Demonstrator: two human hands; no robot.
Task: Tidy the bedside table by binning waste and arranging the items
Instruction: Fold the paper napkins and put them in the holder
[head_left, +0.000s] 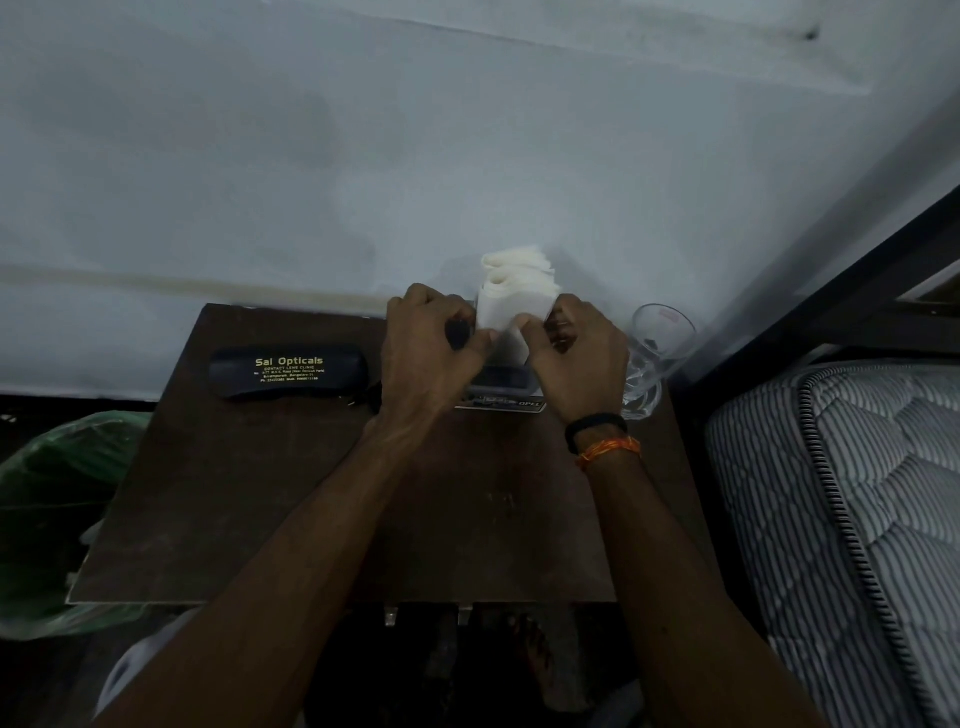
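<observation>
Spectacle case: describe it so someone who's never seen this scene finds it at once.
Start at the dark brown bedside table against the pale wall. On its far left part, left of the left hand, lies the spectacle case, apart from it. It is the only long, black, rounded thing there, with "Sai Opticals" printed on it in gold; the clear glass mug stands at the far right.

- Setting: a bedroom in a home, seen from above at the bedside.
- Quilted striped mattress (852, 499) on a dark bed frame (831, 312) at right, just beside a small dark wooden bedside table (249, 499).
- Plain painted wall (415, 156) directly behind the table.
- Personal items on the tabletop: a black spectacle case (289, 372) printed "Sai Opticals", a clear glass mug (655, 353), a stack of white paper napkins (514, 296).
- Green-lined waste bin (57, 499) on the floor at left.
</observation>
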